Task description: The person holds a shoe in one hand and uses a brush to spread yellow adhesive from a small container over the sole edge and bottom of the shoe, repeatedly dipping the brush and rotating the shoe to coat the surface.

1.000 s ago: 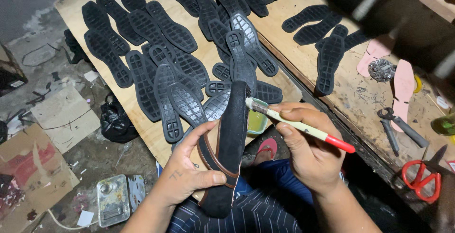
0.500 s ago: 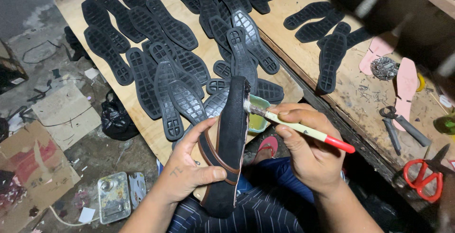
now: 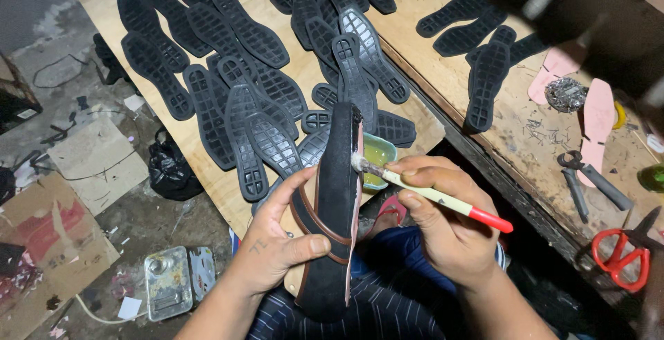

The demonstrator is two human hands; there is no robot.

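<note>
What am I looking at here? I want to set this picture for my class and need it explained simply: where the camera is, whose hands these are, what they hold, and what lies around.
The camera sits on a person's head and looks down, so both hands are that person's own. The left hand grips a black slip-on shoe turned on its side. The right hand holds a small brush with a pale handle and red end; its bristles touch the shoe's edge. Just behind the shoe sits a small green bowl of yellowish liquid. On the wooden boards lie many black rubber soles. To the right are pliers, red-handled scissors and pink insoles. Cardboard lies on the floor on the left.
</note>
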